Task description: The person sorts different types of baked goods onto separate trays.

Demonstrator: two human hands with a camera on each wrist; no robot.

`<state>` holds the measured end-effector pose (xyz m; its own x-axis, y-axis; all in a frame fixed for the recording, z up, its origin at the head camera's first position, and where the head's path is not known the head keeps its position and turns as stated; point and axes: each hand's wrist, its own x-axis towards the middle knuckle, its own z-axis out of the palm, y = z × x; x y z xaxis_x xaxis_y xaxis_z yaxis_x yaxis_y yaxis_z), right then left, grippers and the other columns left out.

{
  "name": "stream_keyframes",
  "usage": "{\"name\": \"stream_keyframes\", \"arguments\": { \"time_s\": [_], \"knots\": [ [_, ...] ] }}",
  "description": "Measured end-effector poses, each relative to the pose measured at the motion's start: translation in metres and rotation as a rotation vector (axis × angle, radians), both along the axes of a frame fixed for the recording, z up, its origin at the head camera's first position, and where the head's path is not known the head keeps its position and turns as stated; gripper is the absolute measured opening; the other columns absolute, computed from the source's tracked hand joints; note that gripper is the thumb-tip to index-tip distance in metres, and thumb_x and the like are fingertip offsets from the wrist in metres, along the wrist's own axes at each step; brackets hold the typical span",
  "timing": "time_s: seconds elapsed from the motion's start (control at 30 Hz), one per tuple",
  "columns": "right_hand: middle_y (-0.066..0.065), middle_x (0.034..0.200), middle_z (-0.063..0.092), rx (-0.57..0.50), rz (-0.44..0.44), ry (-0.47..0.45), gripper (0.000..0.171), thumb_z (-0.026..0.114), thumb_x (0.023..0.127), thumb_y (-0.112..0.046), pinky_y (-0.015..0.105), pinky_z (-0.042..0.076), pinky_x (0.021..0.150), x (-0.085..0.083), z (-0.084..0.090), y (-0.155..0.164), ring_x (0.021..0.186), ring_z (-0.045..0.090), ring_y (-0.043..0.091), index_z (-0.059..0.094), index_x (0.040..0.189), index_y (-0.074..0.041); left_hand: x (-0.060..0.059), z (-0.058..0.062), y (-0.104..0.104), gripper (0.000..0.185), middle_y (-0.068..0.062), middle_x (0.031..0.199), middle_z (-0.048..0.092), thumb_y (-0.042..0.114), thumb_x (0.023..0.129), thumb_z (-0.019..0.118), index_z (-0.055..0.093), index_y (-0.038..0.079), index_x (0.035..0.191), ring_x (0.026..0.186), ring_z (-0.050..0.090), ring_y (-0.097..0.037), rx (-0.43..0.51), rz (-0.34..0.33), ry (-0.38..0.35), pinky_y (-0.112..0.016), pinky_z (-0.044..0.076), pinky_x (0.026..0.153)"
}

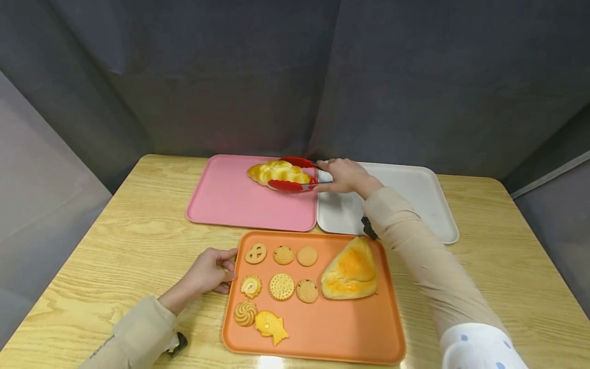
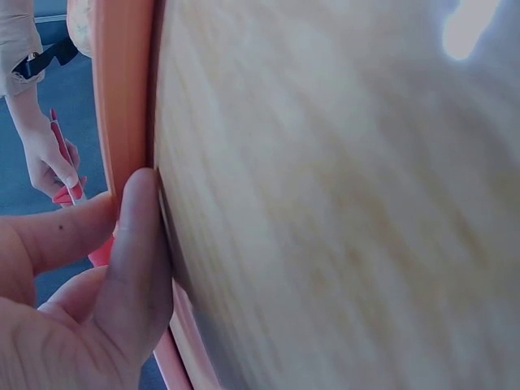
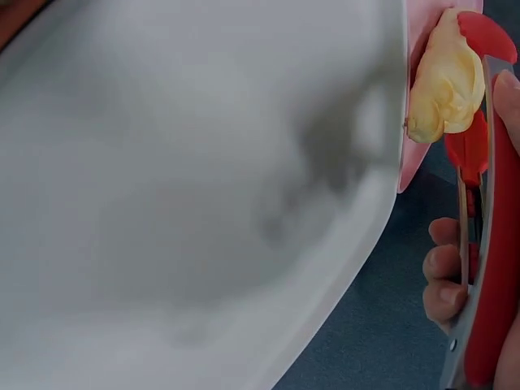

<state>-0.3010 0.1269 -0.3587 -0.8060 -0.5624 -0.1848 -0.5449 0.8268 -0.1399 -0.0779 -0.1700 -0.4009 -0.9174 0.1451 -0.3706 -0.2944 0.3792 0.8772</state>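
My right hand (image 1: 343, 176) grips red tongs (image 1: 295, 175) that clamp a braided bread loaf (image 1: 276, 172) above the back right of the pink tray (image 1: 230, 197). In the right wrist view the loaf (image 3: 445, 80) sits between the red tong tips (image 3: 481, 89), with my fingers (image 3: 443, 280) curled round the handles. My left hand (image 1: 213, 270) holds the left rim of the orange tray (image 1: 322, 328); the left wrist view shows my thumb (image 2: 138, 252) pressed against that rim (image 2: 122, 97). The orange tray carries several biscuits (image 1: 281, 286) and a triangular pastry (image 1: 351, 269).
A white tray (image 1: 410, 195) lies to the right of the pink one, under my right forearm. All three trays rest on a wooden table (image 1: 115, 241). Grey curtains (image 1: 295, 77) enclose the table at the back and sides.
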Motion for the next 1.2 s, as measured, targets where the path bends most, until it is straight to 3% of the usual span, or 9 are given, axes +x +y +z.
{"name": "stream_keyframes", "arguments": {
  "time_s": [0.23, 0.57, 0.77, 0.93, 1.07, 1.2],
  "knots": [
    [0.022, 0.129, 0.047, -0.022, -0.033, 0.022, 0.096, 0.063, 0.07, -0.063, 0.05, 0.041, 0.093, -0.001, 0.003, 0.008, 0.109, 0.048, 0.036, 0.034, 0.14, -0.004, -0.002, 0.001, 0.0, 0.058, -0.013, 0.077, 0.05, -0.016, 0.079, 0.056, 0.037, -0.009, 0.133, 0.048, 0.051, -0.015, -0.006, 0.001, 0.001, -0.034, 0.053, 0.046],
    [0.02, 0.13, 0.048, -0.104, -0.069, 0.024, 0.088, 0.066, 0.073, -0.057, 0.049, 0.044, 0.09, 0.013, 0.011, 0.033, 0.11, 0.049, 0.034, 0.038, 0.139, -0.005, -0.007, -0.002, -0.001, 0.058, -0.013, 0.078, 0.05, -0.015, 0.079, 0.056, 0.038, -0.007, 0.133, 0.05, 0.052, -0.016, -0.014, -0.005, 0.002, -0.035, 0.053, 0.047],
    [0.019, 0.123, 0.054, -0.151, -0.011, 0.088, 0.083, 0.068, 0.073, -0.053, 0.044, 0.05, 0.081, 0.029, 0.017, 0.051, 0.094, 0.057, 0.03, 0.043, 0.136, -0.005, -0.008, -0.002, -0.002, 0.059, -0.013, 0.077, 0.05, -0.015, 0.079, 0.056, 0.037, -0.008, 0.133, 0.051, 0.052, -0.015, -0.005, -0.021, 0.007, -0.035, 0.053, 0.046],
    [0.016, 0.108, 0.061, -0.176, 0.047, 0.165, 0.079, 0.071, 0.072, -0.048, 0.036, 0.052, 0.07, 0.043, 0.02, 0.064, 0.074, 0.053, 0.023, 0.047, 0.133, -0.004, -0.008, 0.0, -0.002, 0.059, -0.012, 0.076, 0.051, -0.015, 0.078, 0.056, 0.036, -0.01, 0.133, 0.05, 0.051, -0.015, 0.003, -0.033, 0.017, -0.034, 0.053, 0.045],
    [0.009, 0.088, 0.06, -0.194, 0.075, 0.206, 0.078, 0.072, 0.072, -0.047, 0.03, 0.046, 0.059, 0.053, 0.021, 0.074, 0.063, 0.046, 0.018, 0.048, 0.131, -0.004, -0.008, 0.0, -0.002, 0.059, -0.012, 0.075, 0.051, -0.015, 0.078, 0.057, 0.037, -0.009, 0.133, 0.05, 0.051, -0.015, -0.001, -0.031, 0.012, -0.034, 0.053, 0.046],
    [0.007, 0.082, 0.058, -0.213, 0.111, 0.228, 0.075, 0.072, 0.073, -0.046, 0.028, 0.04, 0.054, 0.062, 0.022, 0.084, 0.059, 0.042, 0.016, 0.05, 0.13, -0.003, -0.008, -0.001, -0.002, 0.059, -0.011, 0.076, 0.051, -0.014, 0.078, 0.057, 0.037, -0.008, 0.133, 0.051, 0.052, -0.015, -0.007, -0.023, 0.008, -0.035, 0.053, 0.046]
  ]
}}
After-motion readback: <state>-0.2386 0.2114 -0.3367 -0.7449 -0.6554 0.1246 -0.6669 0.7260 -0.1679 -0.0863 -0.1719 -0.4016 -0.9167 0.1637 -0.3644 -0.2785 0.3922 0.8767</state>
